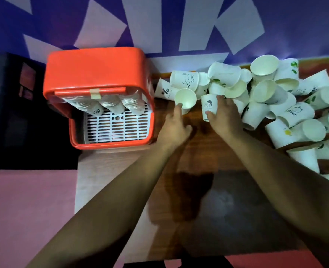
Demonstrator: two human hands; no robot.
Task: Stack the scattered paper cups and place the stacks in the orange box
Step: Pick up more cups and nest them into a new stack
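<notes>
Two bare forearms reach in from six o'clock over a brown wooden table [198, 167], with a flat pink surface [28, 200] at eight o'clock. Just above centre, the left hand [176, 127] stretches one finger to the lower rim of a plain white paper cup [186, 98] lying with its open mouth toward the camera. The finger touches it, but I cannot tell whether the hand grasps it. Just beside it, toward one o'clock, the right hand [225, 115] grasps a small white paper cup printed with a cartoon figure [209, 105], thumb on the front and fingers over the far side; the writing under the figure is too small to read. From two to four o'clock spreads a loose pile of scattered white paper cups [275, 97], right beside that hand. One cup in it reads "Bear" [294, 111], and another carries green prints [293, 68]. Beyond the left hand lie a cup with a bold "%" sign [164, 91] and a cup with a drawn bear face [185, 79]. At ten o'clock, near the left hand but apart from it, stands a rounded orange plastic box [94, 70] with a white slotted grid [117, 126] as its floor. Three stacks of white paper cups [111, 105] lie side by side at its far end, under a strip of tan tape [95, 93]. Farthest off rises a purple wall with pale angular shapes [159, 20].
</notes>
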